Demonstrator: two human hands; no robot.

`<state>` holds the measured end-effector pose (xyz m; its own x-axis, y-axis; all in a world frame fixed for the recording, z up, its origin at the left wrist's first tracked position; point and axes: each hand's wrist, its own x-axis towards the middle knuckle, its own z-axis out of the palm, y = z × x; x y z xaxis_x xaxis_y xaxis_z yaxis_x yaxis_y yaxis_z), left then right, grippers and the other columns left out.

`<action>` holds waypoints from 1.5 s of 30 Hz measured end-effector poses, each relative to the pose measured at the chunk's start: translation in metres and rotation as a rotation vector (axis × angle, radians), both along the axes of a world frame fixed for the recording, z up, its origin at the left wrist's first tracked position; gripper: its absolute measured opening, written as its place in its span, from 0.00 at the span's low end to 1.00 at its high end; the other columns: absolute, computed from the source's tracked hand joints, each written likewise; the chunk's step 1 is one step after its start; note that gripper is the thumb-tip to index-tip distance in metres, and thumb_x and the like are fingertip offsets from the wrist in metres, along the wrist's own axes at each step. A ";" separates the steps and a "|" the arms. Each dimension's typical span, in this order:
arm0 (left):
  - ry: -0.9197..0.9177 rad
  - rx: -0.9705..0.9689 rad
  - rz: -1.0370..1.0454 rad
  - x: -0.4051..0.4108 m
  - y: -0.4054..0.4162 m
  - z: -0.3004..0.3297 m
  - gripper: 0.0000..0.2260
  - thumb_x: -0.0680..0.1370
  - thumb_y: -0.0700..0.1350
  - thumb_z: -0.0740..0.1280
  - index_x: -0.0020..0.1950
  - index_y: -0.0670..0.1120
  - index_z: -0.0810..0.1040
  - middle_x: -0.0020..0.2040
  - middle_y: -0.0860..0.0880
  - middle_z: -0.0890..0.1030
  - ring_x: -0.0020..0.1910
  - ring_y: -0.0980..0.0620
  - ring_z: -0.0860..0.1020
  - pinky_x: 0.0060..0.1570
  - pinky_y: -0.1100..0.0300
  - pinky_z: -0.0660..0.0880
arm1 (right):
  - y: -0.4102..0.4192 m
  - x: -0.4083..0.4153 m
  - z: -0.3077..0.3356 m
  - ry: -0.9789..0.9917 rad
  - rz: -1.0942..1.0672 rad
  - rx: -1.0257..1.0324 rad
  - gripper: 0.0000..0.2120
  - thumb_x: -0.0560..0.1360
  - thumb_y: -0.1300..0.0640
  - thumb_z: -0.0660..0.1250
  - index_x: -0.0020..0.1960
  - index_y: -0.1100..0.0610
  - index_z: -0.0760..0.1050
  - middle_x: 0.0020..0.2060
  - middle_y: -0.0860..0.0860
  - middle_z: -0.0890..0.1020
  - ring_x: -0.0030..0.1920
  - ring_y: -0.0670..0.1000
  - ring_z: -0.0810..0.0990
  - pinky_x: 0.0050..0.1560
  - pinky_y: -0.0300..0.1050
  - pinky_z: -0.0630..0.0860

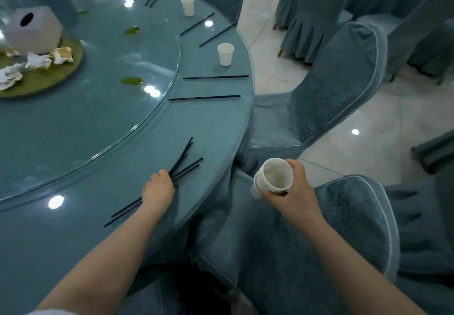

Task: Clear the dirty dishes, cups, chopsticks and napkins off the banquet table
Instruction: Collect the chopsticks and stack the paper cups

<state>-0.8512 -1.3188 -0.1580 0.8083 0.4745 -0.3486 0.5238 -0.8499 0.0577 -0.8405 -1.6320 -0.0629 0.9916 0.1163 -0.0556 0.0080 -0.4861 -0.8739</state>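
Left hand: the left hand (158, 189) rests at the near rim of the surface (73, 241), fingers curled round a bundle of dark chopsticks (183, 161); the fingertips themselves are hidden under the hand.
Bundle axis: the gathered sticks run from near-left to far-right, fanning apart beyond the hand, their far ends pointing toward the loose sticks ahead.
Right hand: the right hand (292, 189) is off the surface, over a covered chair (344, 216), fingers wrapped round a nested stack of white paper cups (274, 176) with the mouth tilted toward the camera.
Next target, as I judge it: two single chopsticks, the nearer (204, 97) and the farther (215, 77), lie ahead and slightly right of the left hand, well apart from each other.
Their axis: both lie almost crosswise, left to right, one end toward the glass turntable (98, 123), the other at the rim.
Nearer hand: the left, already on the surface; the right is full.
Beyond: a standing cup (225, 54), then more sticks (197, 23) and a second cup (187, 6).
Centre: crumpled napkins (39, 60) beside a tissue box (33, 29).
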 end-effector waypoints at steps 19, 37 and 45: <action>-0.376 0.005 -0.126 -0.020 -0.256 0.126 0.02 0.81 0.43 0.55 0.52 0.47 0.63 0.33 0.45 0.72 0.33 0.42 0.72 0.31 0.54 0.66 | -0.245 0.006 0.090 -0.206 0.095 0.218 0.30 0.62 0.49 0.79 0.55 0.36 0.66 0.50 0.30 0.75 0.50 0.35 0.76 0.47 0.31 0.72; -0.502 0.079 0.088 0.113 -0.312 0.140 0.09 0.78 0.38 0.54 0.56 0.48 0.65 0.33 0.46 0.74 0.29 0.44 0.72 0.27 0.56 0.64 | -0.354 0.146 0.109 -0.225 0.184 0.176 0.31 0.58 0.42 0.77 0.56 0.34 0.66 0.51 0.31 0.76 0.50 0.36 0.77 0.43 0.30 0.75; -0.594 -0.113 0.433 0.222 -0.277 0.133 0.05 0.78 0.39 0.54 0.52 0.45 0.64 0.38 0.40 0.75 0.38 0.39 0.74 0.32 0.52 0.67 | -0.311 0.297 0.118 -0.270 0.313 0.224 0.32 0.61 0.47 0.78 0.59 0.36 0.67 0.53 0.32 0.75 0.53 0.37 0.77 0.45 0.33 0.77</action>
<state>-0.6290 -1.5957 -0.0249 0.6245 0.7807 0.0230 0.6642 -0.5463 0.5103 -0.5438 -1.9426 0.0550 0.8823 0.3923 0.2602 0.3658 -0.2235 -0.9035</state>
